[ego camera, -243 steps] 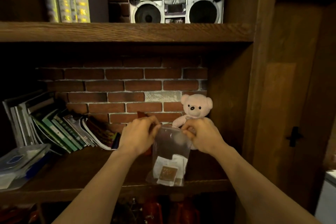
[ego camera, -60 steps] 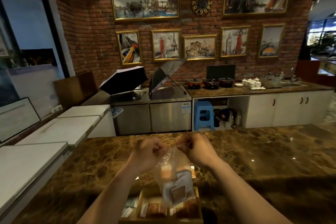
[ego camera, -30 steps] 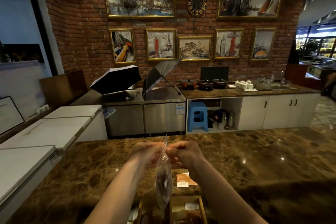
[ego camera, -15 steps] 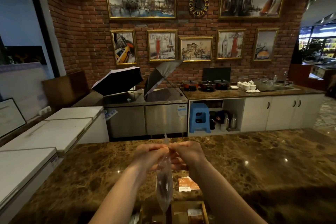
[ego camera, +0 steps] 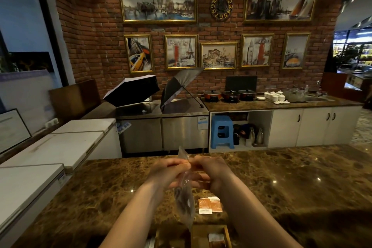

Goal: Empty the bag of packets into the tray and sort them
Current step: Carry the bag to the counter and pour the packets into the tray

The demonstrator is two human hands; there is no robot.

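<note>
Café-style service kitchen | brick wall (ego camera: 90, 50) hung with framed paintings (ego camera: 158, 7) | marble tabletop (ego camera: 291, 183) | steel fridge units (ego camera: 163, 133) | cookpots (ego camera: 231, 94), teacups (ego camera: 274, 95), sink (ego camera: 317, 98)

Both hands pinch a clear bag above a marble counter.

The left hand (ego camera: 168, 171) and right hand (ego camera: 211, 173) grip the bag (ego camera: 184, 203) at its top; it hangs edge-on over a wooden tray (ego camera: 227, 233), near two orange packets (ego camera: 210, 205).
</note>
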